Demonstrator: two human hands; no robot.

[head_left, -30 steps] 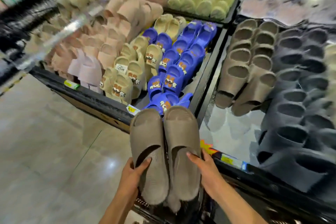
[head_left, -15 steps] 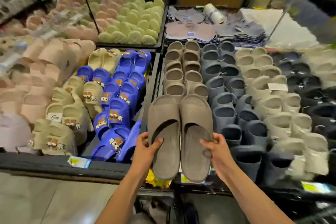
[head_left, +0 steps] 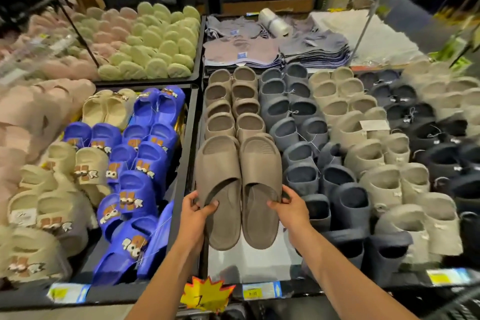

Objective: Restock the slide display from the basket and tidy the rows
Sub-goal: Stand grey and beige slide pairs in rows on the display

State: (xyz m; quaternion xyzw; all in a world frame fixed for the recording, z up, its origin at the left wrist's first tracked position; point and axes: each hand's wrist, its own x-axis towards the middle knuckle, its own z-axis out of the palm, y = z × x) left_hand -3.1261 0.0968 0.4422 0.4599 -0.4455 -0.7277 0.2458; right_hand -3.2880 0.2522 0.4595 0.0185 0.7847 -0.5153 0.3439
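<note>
Head view: you hold the pair of taupe slides (head_left: 237, 189) side by side, left hand (head_left: 194, 213) gripping one strap, right hand (head_left: 291, 209) the other, over the bare front of the black bin (head_left: 262, 265), just before its taupe row (head_left: 233, 104), grey slides (head_left: 298, 122) alongside

Pink slides (head_left: 33, 114) at left are blurred and cropped; the price label (head_left: 261, 291) seems unreadable.
</note>
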